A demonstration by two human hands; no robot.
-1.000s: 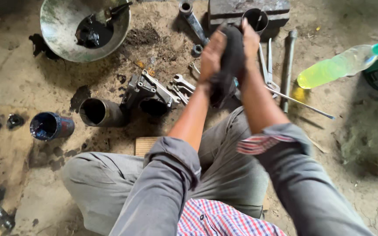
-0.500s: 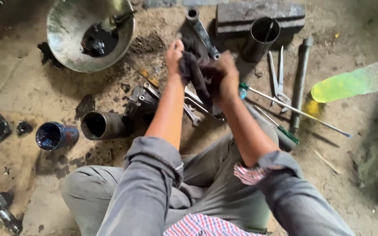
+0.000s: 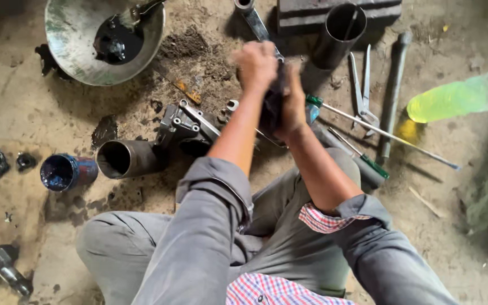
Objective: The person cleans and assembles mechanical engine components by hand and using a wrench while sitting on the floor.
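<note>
I sit on a dirty concrete floor with both arms stretched forward. My left hand [image 3: 257, 63] and my right hand [image 3: 292, 104] are pressed together around a dark, greasy rag or part [image 3: 272, 104], which is mostly hidden between them. Both hands are blurred by motion. Just beyond them lie a long wrench [image 3: 258, 25], a grey metal bracket [image 3: 184, 125] and a green-handled screwdriver [image 3: 368, 121].
A large metal bowl [image 3: 72, 39] with a black part sits far left. Steel cylinders [image 3: 126, 158] [image 3: 337, 31], a blue cup [image 3: 63, 171], pliers [image 3: 361, 90], a steel rod [image 3: 392, 90] and a yellow-green bottle [image 3: 458, 96] lie around on the floor.
The hands keep rubbing the dark thing between them; the left hand has shifted above the right, and the view has drifted so the floor items sit further right and lower.
</note>
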